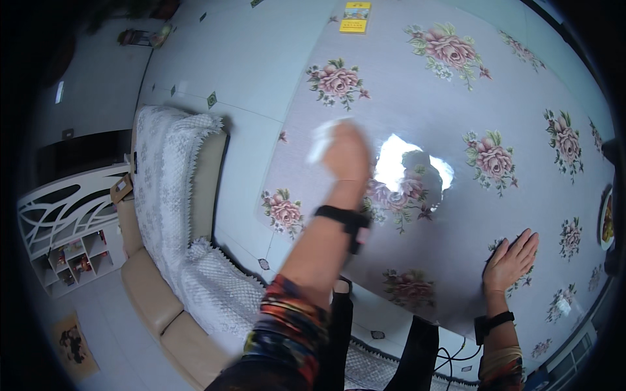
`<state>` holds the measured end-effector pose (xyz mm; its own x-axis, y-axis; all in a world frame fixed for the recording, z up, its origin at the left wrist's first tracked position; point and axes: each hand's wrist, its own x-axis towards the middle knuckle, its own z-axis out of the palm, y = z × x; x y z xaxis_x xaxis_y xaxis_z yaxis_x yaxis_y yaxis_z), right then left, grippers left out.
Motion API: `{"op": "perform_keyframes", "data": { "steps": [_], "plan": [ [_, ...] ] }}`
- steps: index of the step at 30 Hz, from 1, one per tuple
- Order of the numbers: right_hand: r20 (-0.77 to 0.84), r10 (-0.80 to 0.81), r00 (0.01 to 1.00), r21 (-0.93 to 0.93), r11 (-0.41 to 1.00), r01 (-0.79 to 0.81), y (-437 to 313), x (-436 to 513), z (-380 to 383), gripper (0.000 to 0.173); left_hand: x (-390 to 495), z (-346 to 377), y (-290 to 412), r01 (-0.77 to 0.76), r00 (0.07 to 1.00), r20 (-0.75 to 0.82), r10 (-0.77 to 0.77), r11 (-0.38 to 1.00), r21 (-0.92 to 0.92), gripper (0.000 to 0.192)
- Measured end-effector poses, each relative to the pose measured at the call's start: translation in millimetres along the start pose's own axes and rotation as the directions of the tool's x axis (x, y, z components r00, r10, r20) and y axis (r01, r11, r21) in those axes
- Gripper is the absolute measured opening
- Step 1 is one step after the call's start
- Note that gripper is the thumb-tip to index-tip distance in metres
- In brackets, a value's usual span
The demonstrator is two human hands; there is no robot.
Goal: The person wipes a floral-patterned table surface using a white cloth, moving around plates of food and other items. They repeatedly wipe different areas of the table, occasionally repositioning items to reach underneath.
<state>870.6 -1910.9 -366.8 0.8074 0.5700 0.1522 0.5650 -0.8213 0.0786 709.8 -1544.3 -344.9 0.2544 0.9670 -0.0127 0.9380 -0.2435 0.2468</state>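
My left hand, blurred, is closed on a white cloth or tissue over the left part of a table covered with a glossy pale tablecloth printed with roses. Whether the cloth touches the surface is hard to tell from the blur. Nearer the table's front edge, at the right, my right hand lies flat, palm down, with its fingers extended and nothing held. Both wrists wear black bands. A bright reflection shows on the tablecloth between the hands.
A yellow box sits at the table's far edge, and a plate of food at the right rim. Left of the table is a sofa with a white quilted cover. Black cables hang below the front edge.
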Motion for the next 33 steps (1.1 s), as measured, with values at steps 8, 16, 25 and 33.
{"op": "perform_keyframes", "data": {
  "steps": [8, 16, 25, 33],
  "plan": [
    [0.035, 0.016, 0.999, 0.069, 0.997, -0.019, -5.3, 7.6, -12.6, 0.065, -125.5, 40.1, 100.1, -0.812, 0.491, -0.006, 0.871, 0.455, -0.366, 0.013],
    [0.079, 0.026, 0.997, 0.068, 0.997, -0.031, -7.1, 10.6, -18.5, 0.068, 132.2, -17.6, -30.1, 0.237, 0.971, -0.071, -0.227, 0.949, 0.205, 0.027],
    [0.105, 0.04, 0.994, 0.078, 0.996, -0.049, -9.4, 15.1, -23.4, 0.068, -80.8, 92.9, 188.1, -0.794, 0.576, -0.113, 0.81, 0.521, -0.313, 0.005],
    [0.123, 0.041, 0.992, 0.079, 0.996, -0.051, -6.2, 12.1, -22.8, 0.068, 137.4, 10.6, 49.6, -0.225, 0.969, -0.063, 0.24, 0.956, 0.189, 0.019]
  ]
}}
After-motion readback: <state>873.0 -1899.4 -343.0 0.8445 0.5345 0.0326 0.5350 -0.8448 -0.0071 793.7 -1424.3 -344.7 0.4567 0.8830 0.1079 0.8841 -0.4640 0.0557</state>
